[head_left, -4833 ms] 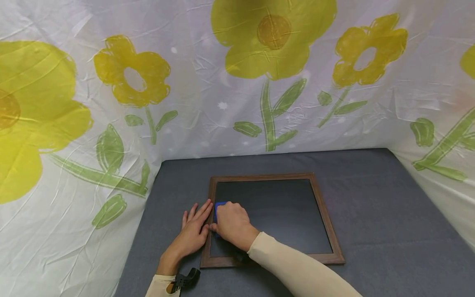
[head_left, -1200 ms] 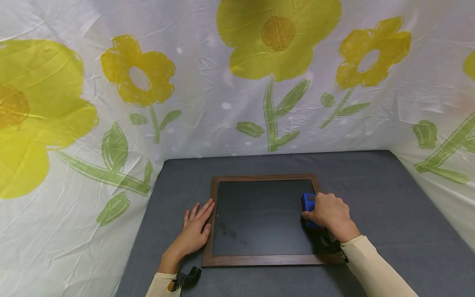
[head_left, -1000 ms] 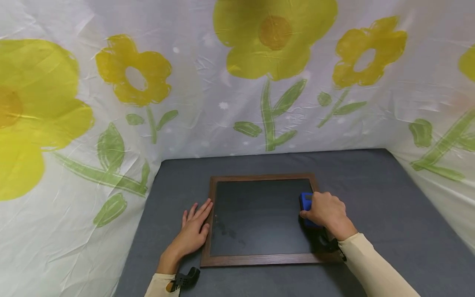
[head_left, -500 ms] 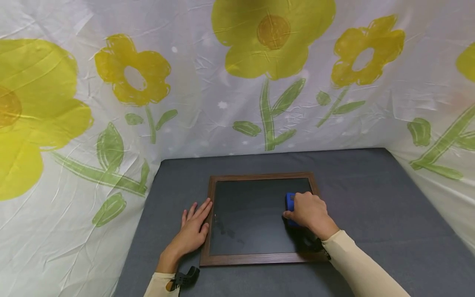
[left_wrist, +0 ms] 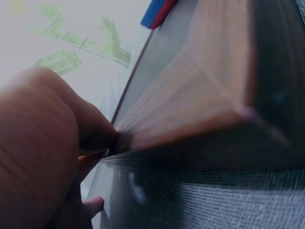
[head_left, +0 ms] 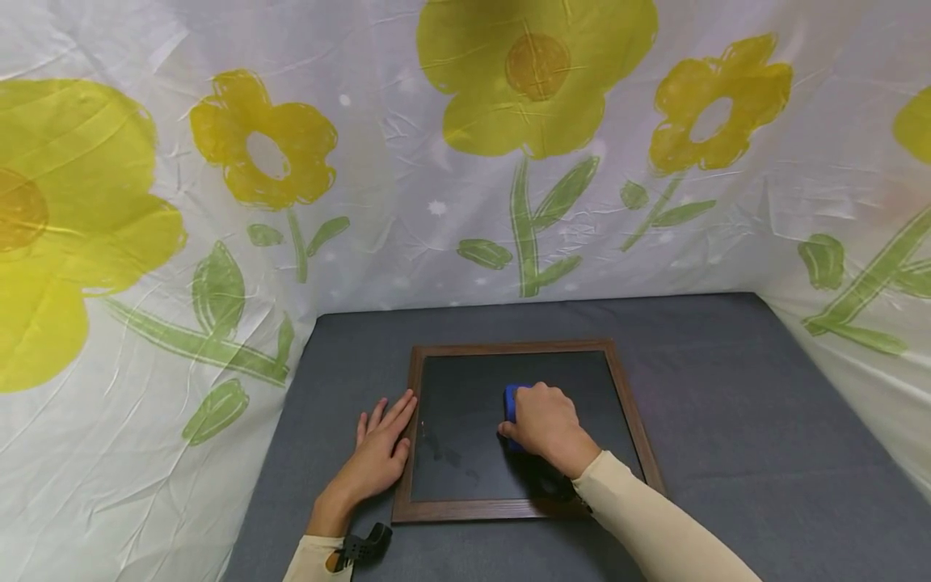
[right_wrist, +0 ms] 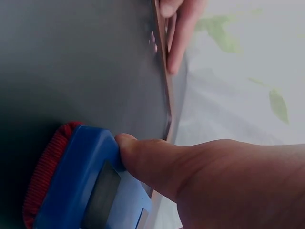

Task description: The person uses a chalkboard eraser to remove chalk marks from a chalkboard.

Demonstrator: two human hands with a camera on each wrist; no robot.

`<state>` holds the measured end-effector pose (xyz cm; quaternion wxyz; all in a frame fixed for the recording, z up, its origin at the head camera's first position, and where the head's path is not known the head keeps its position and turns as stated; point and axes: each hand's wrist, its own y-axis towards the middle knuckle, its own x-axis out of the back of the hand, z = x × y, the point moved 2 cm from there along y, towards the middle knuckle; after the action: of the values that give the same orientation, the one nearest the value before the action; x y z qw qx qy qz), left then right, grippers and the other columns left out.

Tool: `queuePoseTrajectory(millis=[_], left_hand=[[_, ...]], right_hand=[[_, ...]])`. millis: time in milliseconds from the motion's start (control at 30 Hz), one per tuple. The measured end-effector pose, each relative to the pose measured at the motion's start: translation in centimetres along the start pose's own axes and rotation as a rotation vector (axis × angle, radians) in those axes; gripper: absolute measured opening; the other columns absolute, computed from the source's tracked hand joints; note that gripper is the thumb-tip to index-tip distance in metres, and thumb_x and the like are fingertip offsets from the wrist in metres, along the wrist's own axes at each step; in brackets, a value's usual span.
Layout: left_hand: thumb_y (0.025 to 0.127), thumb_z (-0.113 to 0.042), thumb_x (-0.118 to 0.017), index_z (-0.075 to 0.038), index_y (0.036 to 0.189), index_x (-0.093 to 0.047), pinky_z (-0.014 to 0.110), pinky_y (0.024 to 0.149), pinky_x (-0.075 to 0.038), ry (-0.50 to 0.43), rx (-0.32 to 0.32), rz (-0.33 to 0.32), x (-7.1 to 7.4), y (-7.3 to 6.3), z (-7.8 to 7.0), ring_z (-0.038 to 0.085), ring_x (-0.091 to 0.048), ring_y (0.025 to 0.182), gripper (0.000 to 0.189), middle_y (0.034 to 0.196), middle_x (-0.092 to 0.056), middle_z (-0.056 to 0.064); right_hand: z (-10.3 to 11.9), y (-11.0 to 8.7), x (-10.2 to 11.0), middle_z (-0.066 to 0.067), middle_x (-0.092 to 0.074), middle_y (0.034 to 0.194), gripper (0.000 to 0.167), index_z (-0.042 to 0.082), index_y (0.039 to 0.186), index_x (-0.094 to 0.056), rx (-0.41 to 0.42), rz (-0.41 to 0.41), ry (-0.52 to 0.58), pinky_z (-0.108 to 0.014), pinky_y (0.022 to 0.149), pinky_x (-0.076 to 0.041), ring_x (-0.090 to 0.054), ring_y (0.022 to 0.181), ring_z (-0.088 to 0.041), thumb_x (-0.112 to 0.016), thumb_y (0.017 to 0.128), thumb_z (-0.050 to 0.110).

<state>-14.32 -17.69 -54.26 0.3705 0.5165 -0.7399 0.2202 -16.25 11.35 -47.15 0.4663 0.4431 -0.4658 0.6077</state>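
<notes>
Nearer left edge of surface (head_left: 742,404): blue eraser (head_left: 511,404) on blackboard (head_left: 465,380), your right hand (head_left: 547,424) curled round it. Your left hand (head_left: 377,457), fingers straight, touches frame (head_left: 509,348). Eraser likely light, stiff; grip sides, not red pad (right_wrist: 50,176).

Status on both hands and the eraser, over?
Right hand gripping blue eraser on chalkboard. Left hand touching left side of wooden frame. Smudges on chalkboard's left; nothing seen blocking eraser.
</notes>
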Motion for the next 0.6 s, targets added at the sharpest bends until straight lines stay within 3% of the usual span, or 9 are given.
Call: queuePoseTrajectory(millis=[333,600], left_hand=[[0.105,0.003,-0.057,-0.004,0.172,-0.035,0.082,0.124,0.002,0.003,-0.006,0.000,0.1,0.1,-0.1,0.056,-0.013,0.166,0.071,0.182,-0.027,0.012],[0.104,0.003,-0.058,-0.005,0.172,-0.036,0.082,0.124,0.002,-0.001,0.008,-0.001,0.1,0.1,-0.2,0.056,-0.014,0.166,0.071,0.182,-0.028,0.011]], right_hand=[[4.0,0.2,-0.9,-0.017,-0.077,0.092,0.056,0.004,0.109,-0.082,0.064,-0.036,-0.007,-0.047,0.060,-0.064,-0.074,0.074,-0.033,-0.087,0.089,0.057],[6.8,0.5,-1.5,-0.014,-0.080,0.094,0.060,0.005,0.112,-0.083,0.098,-0.021,-0.017,-0.043,0.059,-0.065,-0.077,0.074,-0.030,-0.085,0.089,0.061]])
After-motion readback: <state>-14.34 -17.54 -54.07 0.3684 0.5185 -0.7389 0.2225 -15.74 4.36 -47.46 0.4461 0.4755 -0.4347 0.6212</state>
